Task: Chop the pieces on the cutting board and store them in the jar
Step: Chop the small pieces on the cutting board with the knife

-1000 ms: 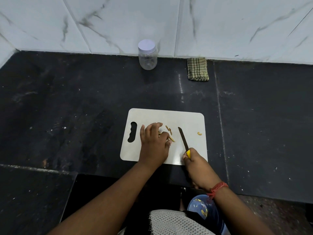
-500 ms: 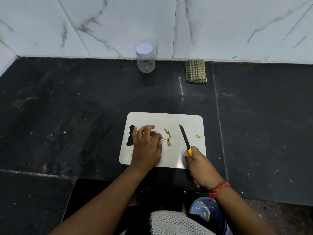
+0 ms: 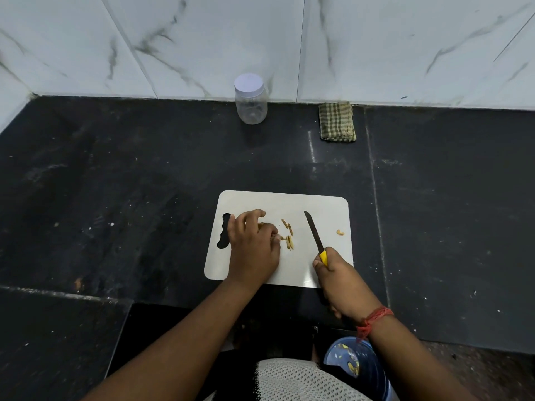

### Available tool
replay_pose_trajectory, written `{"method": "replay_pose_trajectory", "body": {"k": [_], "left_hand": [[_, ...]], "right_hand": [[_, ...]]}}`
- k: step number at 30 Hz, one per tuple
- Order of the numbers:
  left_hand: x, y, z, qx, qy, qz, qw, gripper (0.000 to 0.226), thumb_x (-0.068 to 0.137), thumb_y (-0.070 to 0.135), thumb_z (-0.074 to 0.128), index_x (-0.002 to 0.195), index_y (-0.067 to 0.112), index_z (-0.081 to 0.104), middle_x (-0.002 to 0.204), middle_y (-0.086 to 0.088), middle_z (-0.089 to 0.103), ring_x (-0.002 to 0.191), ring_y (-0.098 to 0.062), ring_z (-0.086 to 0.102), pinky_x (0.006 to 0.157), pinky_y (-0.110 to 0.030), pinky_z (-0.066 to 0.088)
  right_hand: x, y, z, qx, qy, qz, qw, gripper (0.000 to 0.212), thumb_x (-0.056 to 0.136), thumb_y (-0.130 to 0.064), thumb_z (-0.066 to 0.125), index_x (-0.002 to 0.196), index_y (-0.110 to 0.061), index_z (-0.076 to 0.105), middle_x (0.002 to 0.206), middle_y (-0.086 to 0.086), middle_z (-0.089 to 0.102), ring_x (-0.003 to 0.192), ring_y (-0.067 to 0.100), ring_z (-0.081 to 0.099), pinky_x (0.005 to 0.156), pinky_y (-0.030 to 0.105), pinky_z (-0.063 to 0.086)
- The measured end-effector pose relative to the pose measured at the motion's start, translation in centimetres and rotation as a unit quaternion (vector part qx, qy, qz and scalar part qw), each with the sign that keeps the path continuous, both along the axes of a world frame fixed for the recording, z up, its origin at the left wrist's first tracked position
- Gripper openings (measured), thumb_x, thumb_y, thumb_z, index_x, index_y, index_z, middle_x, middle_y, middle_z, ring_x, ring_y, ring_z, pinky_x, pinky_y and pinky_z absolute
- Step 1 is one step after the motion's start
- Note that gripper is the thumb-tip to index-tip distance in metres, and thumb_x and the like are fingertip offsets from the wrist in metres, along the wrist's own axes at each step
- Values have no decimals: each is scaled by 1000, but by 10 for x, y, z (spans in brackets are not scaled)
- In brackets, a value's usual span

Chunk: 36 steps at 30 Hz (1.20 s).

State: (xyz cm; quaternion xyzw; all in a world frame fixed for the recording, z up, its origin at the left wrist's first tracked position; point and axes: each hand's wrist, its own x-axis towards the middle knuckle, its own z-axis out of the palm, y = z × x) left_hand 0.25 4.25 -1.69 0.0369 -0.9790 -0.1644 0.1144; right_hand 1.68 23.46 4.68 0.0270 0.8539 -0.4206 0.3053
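Gripping one knife point(image 3: 315, 233), right hand point(image 3: 341, 280); one jar point(image 3: 250, 99), one cutting board point(image 3: 324, 206).

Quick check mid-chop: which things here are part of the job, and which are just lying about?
In the job: cutting board, pieces, stray piece, knife, lidded jar.
Lying about: checked cloth, blue container by the right arm.

Clear plastic jar point(image 3: 251, 107), woven cloth point(image 3: 337, 122), matt board point(image 3: 278, 202)

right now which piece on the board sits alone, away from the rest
The curled piece right of the knife; the others cluster left of the blade, by the left hand.
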Motion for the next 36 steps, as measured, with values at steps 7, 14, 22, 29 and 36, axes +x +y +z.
{"method": "replay_pose_trajectory", "body": {"k": [7,14,22,29,36], "left_hand": [[-1,1,0,-54,-32,-13,998,17,85,35,68,82,19,69,129,-3,52,126,-26,42,117,-58,23],[-4,9,2,-21,-31,-10,999,14,84,34,66,85,20,70,131,-4,51,128,-26,40,118,-58,22],[-3,4,5,-61,-23,-78,995,18,82,31,67,98,25,72,133,-8,51,127,-30,44,118,-62,21],[-7,5,8,-91,-18,-82,992,13,83,29,65,93,23,71,132,-7,53,127,-30,44,117,-61,21],[-15,9,5,-125,4,-110,986,2,83,19,70,84,17,70,124,-5,56,122,-29,47,115,-63,23]], "right_hand": [[-1,-2,0,-4,4,-3,1000,19,103,-32,38,93,-16,41,67,10,51,33,19,41,36,25,38],[-3,-3,0,2,14,4,1000,19,103,-33,38,93,-17,41,68,11,53,34,20,43,36,26,39],[-3,-1,0,4,13,-3,1000,19,103,-32,39,93,-17,41,68,11,53,33,19,43,35,26,39],[-4,-3,0,6,15,-1,1000,19,103,-33,38,93,-16,41,69,11,53,34,19,42,36,26,39],[-5,-2,0,6,14,1,1000,20,103,-34,38,92,-18,41,68,11,53,34,19,43,36,26,40]]}}
